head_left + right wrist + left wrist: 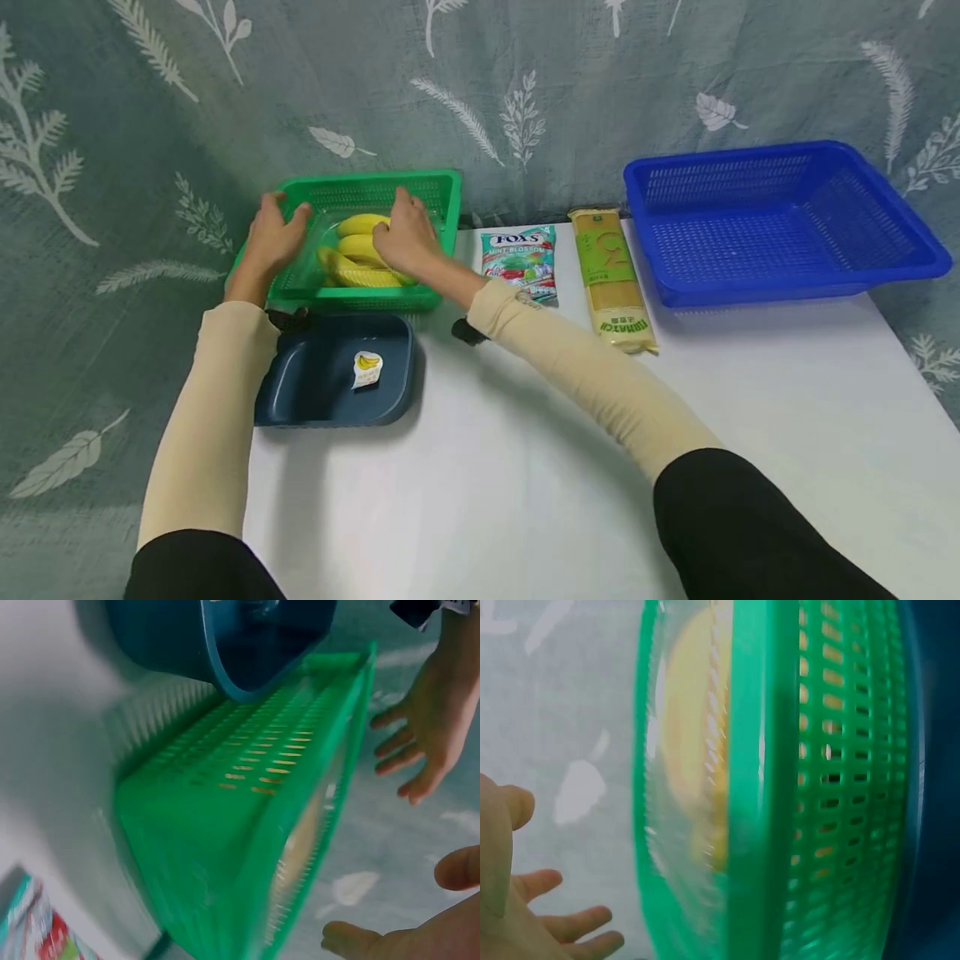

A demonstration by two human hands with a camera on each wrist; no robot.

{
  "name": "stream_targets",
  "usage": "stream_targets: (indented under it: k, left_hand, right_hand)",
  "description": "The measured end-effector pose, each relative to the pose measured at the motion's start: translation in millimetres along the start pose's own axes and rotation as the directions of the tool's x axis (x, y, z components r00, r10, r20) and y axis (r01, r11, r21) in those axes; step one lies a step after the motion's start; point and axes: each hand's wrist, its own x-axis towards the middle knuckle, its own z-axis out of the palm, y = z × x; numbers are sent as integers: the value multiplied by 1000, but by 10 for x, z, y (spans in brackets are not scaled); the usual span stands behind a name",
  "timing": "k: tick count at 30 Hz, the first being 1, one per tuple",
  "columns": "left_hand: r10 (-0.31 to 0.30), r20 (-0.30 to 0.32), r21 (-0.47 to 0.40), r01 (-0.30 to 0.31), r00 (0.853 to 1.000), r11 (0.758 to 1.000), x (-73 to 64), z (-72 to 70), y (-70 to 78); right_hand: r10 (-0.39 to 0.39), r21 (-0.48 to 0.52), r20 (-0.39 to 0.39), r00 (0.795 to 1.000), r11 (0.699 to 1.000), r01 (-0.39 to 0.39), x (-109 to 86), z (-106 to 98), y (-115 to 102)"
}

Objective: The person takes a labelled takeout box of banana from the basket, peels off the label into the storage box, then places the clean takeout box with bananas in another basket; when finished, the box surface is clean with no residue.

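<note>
A bunch of yellow bananas (358, 247) in clear plastic lies inside the green basket (453, 204) at the back left. Over the basket's left side, my left hand (268, 242) has its fingers spread and holds nothing; the left wrist view shows these fingers (577, 924) apart from the rim. My right hand (408, 237) is above the basket's right part, overlapping the bananas in the head view. From the right wrist, its thumb and a finger (360, 939) appear extended and apart, with nothing between them.
In front of the basket stands a dark blue tray (337, 404) with a banana sticker (367, 369) inside. To the right lie a Fox's candy bag (517, 250) and a noodle pack (611, 283). A blue basket (750, 296) sits at the back right, near the patterned curtain.
</note>
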Motion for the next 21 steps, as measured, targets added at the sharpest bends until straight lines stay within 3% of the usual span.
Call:
stream_targets:
  k: [3,5,8,10,12,14,17,21]
  left_hand:
    - [102,-37,14,-102,994,995,44,44,331]
    - [168,-46,21,-168,985,986,2,83,510]
    - [278,-57,41,-276,959,960,-167,142,670]
    - [359,-69,61,-355,931,933,-318,178,735]
    - [439,-81,91,-431,895,897,-479,210,773]
    - [521,-99,129,-508,848,852,-634,241,801]
    - [622,-119,213,-592,774,778,-865,286,836]
    - [735,-131,342,-665,665,663,-1146,347,881]
  right_hand:
    - [-89,-15,-18,996,996,88,-137,-359,45]
    - [-145,-8,-12,989,989,145,-274,-556,84]
    - [-226,-18,3,974,974,226,-521,-755,148]
    - [-282,-58,11,959,958,282,-694,-844,194]
    - [-331,-117,14,944,937,330,-858,-916,240]
    - [-378,-186,24,925,908,376,-1008,-984,291]
    - [-440,-279,37,897,857,433,-1223,-1113,392]
    - [-509,-381,29,860,790,480,-1496,-1314,571]
